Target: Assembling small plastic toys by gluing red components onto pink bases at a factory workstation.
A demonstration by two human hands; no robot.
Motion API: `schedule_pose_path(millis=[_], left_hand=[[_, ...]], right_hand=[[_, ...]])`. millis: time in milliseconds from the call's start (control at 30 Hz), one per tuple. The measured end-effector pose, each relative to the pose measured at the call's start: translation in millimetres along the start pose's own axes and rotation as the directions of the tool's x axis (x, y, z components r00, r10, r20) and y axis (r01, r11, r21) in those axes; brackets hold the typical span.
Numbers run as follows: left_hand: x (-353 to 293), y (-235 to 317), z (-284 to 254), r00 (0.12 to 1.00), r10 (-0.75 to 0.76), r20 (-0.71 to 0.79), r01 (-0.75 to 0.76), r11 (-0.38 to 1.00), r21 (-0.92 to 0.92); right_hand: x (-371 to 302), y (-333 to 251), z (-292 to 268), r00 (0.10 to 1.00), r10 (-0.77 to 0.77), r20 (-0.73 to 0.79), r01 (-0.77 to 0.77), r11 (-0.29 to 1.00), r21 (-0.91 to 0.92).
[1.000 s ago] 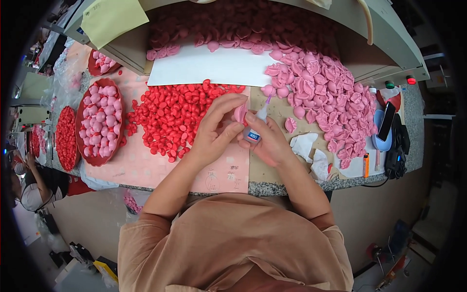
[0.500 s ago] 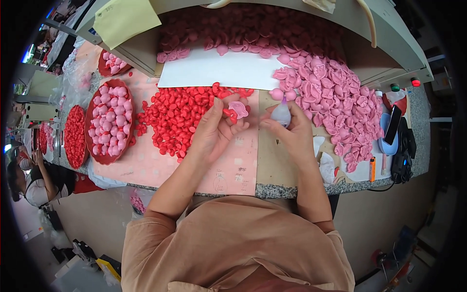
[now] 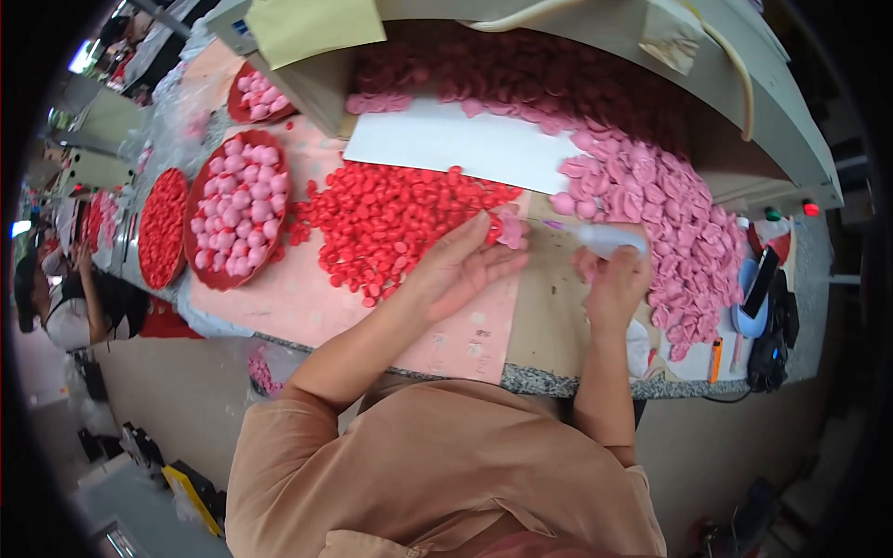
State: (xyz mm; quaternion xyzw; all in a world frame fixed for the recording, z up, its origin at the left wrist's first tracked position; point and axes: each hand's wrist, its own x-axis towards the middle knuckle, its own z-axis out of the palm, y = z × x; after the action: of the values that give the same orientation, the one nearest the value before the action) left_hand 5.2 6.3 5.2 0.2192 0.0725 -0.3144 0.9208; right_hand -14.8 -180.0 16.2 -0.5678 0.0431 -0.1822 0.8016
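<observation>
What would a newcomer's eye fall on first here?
Probably the bright pile of red pieces near mid-picture, with a big heap of pink pieces to its right. Between the two, the left hand holds a small pink piece, and the right hand a pale bottle, its purple tip pointing left.

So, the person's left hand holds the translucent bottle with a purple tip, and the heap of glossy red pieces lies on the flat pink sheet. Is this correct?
Not quite: the right hand holds the translucent bottle with a purple tip, as the head view shows. The heap of glossy red pieces does lie on the flat pink sheet.
</observation>
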Motion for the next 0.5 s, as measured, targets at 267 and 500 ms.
schedule_pose_path(millis=[267, 500], left_hand=[[2.8, -1.3, 0.3, 1.000, -0.021, -0.017, 0.022, 0.997, 0.067], [3.0, -4.9, -1.2, 1.000, -0.017, -0.022, 0.018, 0.998, 0.068]], right_hand=[[-1.2, -4.7, -8.1, 0.980, -0.167, 0.112, 0.192, 0.942, -0.276], [0.6, -4.8, -9.0, 0.918, -0.279, 0.281, 0.383, 0.805, -0.452]])
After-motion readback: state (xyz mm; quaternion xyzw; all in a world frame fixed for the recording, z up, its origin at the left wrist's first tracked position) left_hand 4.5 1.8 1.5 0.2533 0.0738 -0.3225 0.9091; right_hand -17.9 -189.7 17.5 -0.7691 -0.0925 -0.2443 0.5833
